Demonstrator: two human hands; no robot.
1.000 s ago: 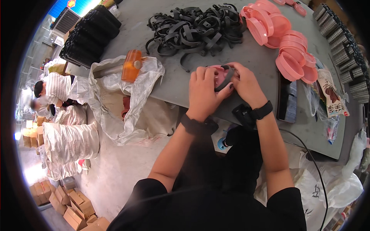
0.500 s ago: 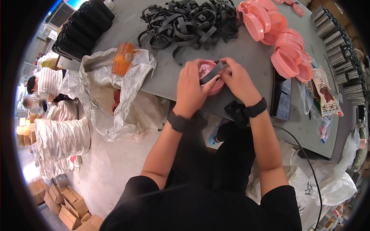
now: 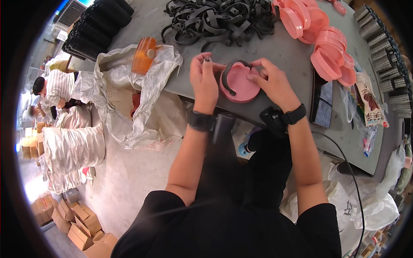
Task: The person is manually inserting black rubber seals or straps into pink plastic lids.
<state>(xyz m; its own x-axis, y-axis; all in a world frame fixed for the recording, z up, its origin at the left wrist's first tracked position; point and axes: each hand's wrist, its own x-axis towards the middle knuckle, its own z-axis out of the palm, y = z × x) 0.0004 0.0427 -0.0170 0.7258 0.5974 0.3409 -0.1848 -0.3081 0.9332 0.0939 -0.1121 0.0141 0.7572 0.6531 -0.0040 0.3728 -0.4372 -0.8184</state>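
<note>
A round, shallow pink bowl (image 3: pixel 244 84) is held tilted over the table's near edge, its inside facing me. A curved dark grey strap (image 3: pixel 226 80) arches along its left and upper rim, its lower end lying over the bowl. My right hand (image 3: pixel 272 81) grips the bowl's upper right side, thumb inside the rim and fingers by the strap's upper end. Left of the bowl is my left hand (image 3: pixel 204 81), thumb raised and fingers apart, one finger pointing toward the rim. Nothing shows in it. A dark mark covers its thumb tip.
A heap of dark grey straps (image 3: pixel 221 21) lies beyond my hands. Stacked pink bowls (image 3: pixel 329 53) stand to the right, beside a phone (image 3: pixel 322 103) and plastic packets (image 3: pixel 370 101). An orange container (image 3: pixel 143 56) rests on a white sack (image 3: pixel 165 64) at left. A cable (image 3: pixel 344 159) hangs at the right.
My left hand has let go of the strap and bowl and moved left. The bowl now faces me more fully, with the strap along its left rim. The view has shifted slightly.
</note>
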